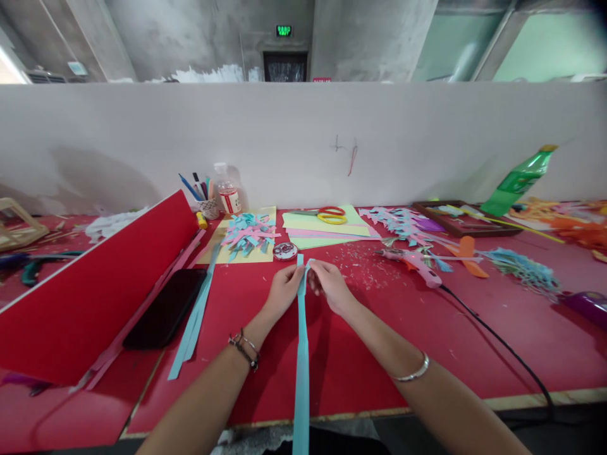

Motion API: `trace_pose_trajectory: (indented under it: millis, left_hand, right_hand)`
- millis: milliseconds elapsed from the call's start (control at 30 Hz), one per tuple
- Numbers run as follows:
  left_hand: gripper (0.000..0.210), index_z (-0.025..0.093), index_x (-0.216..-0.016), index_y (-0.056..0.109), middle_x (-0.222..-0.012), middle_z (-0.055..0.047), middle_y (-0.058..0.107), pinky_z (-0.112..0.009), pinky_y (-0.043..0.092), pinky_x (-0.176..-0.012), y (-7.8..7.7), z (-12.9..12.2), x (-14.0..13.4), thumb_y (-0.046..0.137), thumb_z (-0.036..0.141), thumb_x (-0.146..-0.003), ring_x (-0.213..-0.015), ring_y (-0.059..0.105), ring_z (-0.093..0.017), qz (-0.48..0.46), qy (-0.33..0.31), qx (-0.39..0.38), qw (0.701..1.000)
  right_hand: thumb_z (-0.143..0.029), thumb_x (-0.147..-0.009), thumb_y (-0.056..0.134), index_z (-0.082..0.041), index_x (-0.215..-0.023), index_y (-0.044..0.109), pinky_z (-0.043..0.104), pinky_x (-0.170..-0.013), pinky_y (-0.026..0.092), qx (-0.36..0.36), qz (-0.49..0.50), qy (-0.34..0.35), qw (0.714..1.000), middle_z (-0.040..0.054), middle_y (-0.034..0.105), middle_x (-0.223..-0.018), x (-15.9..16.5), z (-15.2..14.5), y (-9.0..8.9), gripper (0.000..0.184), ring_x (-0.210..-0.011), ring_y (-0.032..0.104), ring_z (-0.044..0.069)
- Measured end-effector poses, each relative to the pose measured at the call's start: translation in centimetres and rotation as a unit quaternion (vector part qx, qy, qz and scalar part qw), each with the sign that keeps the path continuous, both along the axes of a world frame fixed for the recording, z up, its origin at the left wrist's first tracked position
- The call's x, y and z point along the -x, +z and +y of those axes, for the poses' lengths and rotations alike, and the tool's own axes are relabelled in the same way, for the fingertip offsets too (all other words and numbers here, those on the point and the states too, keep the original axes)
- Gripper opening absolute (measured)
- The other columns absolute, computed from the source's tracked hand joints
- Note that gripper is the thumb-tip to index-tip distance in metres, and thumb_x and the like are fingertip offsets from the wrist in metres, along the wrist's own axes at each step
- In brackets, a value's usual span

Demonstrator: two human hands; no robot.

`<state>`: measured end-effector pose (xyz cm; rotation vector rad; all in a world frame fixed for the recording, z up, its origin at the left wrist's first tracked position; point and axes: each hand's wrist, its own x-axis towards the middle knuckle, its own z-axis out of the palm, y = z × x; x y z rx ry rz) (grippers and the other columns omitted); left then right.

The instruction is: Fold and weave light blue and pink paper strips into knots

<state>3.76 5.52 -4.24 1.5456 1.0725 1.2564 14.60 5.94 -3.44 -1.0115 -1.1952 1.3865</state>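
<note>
A long light-blue paper strip (302, 354) hangs from my hands down over the table's front edge. My left hand (286, 287) pinches it near its upper end. My right hand (331, 285) is closed at the same spot, its fingers on a bent piece of the strip beside my left thumb. Just beyond my hands lies a small round patterned tin (285, 251). Behind it to the left, a pile of knotted blue and pink paper pieces (249, 234) rests on a yellow sheet (263, 254). More blue strips (194, 328) lie left of my arm.
A black phone (165, 309) lies beside an upright red board (109, 284) on the left. Scissors (332, 215) rest on pale paper sheets (303, 222). To the right are a pink glue gun (417, 264) with a black cable, a wooden tray (493, 229) and a tilted green bottle (519, 180).
</note>
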Motion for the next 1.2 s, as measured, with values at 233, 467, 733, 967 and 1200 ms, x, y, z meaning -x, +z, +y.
trace_pose_trajectory:
  millis: [233,467,733,967,1200]
  left_hand:
    - [0.036,0.015,-0.054,0.047,-0.046,0.002,0.05,-0.02,0.036,-0.049,-0.03,-0.14,0.02,0.034,0.038,-0.078,-0.046,0.047,-0.01,0.005,-0.02,0.009,1.0]
    - [0.034,0.014,-0.053,0.044,-0.045,0.004,0.043,-0.019,0.031,-0.045,0.0,-0.03,0.06,0.038,0.04,-0.075,-0.045,0.04,-0.008,0.029,0.054,0.008,0.998]
    - [0.035,0.014,-0.052,0.042,-0.046,0.006,0.034,-0.018,0.025,-0.043,-0.04,0.05,0.2,0.039,0.042,-0.073,-0.045,0.031,-0.006,0.041,0.071,0.014,0.997]
    - [0.036,0.014,-0.053,0.045,-0.047,0.003,0.044,-0.019,0.032,-0.049,-0.14,-0.03,0.1,0.034,0.039,-0.077,-0.048,0.042,-0.009,0.055,0.026,-0.016,0.998]
    - [0.034,0.015,-0.051,0.042,-0.045,0.005,0.042,-0.018,0.03,-0.045,0.0,-0.1,0.19,0.038,0.039,-0.075,-0.045,0.038,-0.007,0.036,0.067,-0.016,0.997]
  right_hand:
    - [-0.037,-0.069,0.046,-0.017,-0.049,0.041,0.016,-0.028,0.024,0.004,-0.024,0.043,0.999,-0.0067,0.04,-0.035,0.16,-0.39,0.24,0.029,-0.029,0.035,0.005]
    - [-0.033,-0.07,0.045,-0.016,-0.049,0.041,0.015,-0.028,0.025,0.0,-0.042,0.04,0.998,-0.0073,0.04,-0.034,0.22,-0.28,-0.24,0.027,-0.028,0.034,0.004]
    - [-0.031,-0.069,0.044,-0.016,-0.049,0.042,0.016,-0.028,0.024,0.015,-0.048,0.01,0.999,-0.0071,0.04,-0.033,0.13,-0.1,-0.37,0.025,-0.027,0.032,0.004]
    - [-0.034,-0.068,0.045,-0.016,-0.049,0.041,0.016,-0.029,0.026,0.02,-0.028,0.034,0.999,-0.0066,0.041,-0.035,0.15,-0.21,0.04,0.026,-0.03,0.036,0.005]
    - [-0.032,-0.068,0.045,-0.017,-0.05,0.041,0.016,-0.03,0.026,0.009,-0.057,0.039,0.998,-0.0069,0.042,-0.036,0.2,-0.28,-0.04,0.024,-0.03,0.035,0.004]
